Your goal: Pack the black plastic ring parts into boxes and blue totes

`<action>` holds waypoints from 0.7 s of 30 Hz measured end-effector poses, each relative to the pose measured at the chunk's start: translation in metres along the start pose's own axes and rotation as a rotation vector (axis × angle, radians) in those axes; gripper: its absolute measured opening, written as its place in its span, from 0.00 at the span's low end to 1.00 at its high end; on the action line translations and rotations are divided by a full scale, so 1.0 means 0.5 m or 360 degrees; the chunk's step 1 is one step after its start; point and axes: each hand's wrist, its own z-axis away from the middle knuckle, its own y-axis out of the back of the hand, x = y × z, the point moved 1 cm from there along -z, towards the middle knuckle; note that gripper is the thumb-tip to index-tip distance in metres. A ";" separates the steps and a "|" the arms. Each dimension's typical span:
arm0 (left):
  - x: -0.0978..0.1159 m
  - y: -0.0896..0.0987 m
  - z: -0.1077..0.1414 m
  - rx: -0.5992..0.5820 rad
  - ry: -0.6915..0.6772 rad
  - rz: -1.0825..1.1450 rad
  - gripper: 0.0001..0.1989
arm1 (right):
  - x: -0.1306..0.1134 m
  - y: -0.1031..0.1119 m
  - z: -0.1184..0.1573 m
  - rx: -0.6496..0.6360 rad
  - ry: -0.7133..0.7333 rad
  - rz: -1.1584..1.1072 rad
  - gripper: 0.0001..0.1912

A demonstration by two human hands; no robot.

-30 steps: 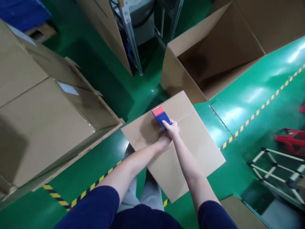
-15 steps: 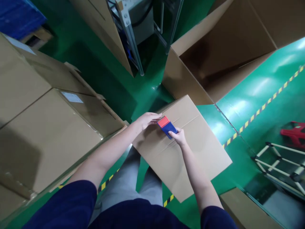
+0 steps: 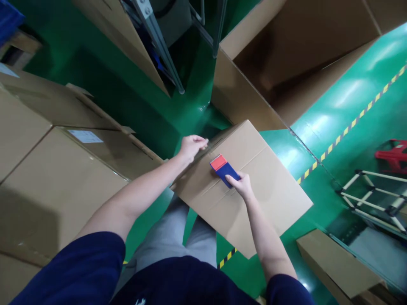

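A cardboard box (image 3: pixel 251 169) stands in front of my legs, a plain face with two parallel creases turned up. My right hand (image 3: pixel 243 185) grips the dark blue end of a flat blue-and-red object (image 3: pixel 225 170) above that face. Its orange-red end points toward the far left; the exact kind does not show. My left hand (image 3: pixel 192 148) is over the box's far left edge, thumb and fingers pinched together. Whatever may be between those fingertips is too small to make out.
Large cartons (image 3: pixel 73 190) stand close on my left. A big open carton (image 3: pixel 248 84) lies beyond the box, beside a metal frame (image 3: pixel 165 51). To the right are a pipe rack (image 3: pixel 372 190), a red stool (image 3: pixel 394 154) and another carton (image 3: pixel 337 258). Striped tape (image 3: pixel 352 123) crosses the green floor.
My left hand has moved away from the red end of the object toward the box's far left edge, its fingers closing from stretched to pinched. My right hand keeps its hold.
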 end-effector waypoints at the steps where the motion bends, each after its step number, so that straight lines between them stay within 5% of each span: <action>1: 0.007 0.018 -0.021 0.0048 -0.0042 -0.0015 0.16 | 0.006 0.006 0.014 0.0020 -0.0024 0.0017 0.27; 6: -0.014 0.065 -0.110 0.0176 -0.0036 -0.0303 0.09 | 0.022 0.018 0.043 0.0077 -0.0109 0.0078 0.28; 12: -0.140 -0.027 -0.129 0.0104 0.0200 -0.0731 0.08 | 0.019 0.007 0.020 0.0065 -0.0163 0.0097 0.28; 17: -0.148 -0.027 -0.131 0.0221 0.0148 -0.1209 0.38 | 0.012 0.013 0.017 -0.0042 -0.0154 0.0089 0.29; 21: -0.125 0.005 -0.091 -0.0099 0.0009 -0.1353 0.18 | -0.013 0.017 0.009 -0.0359 -0.0008 0.0222 0.25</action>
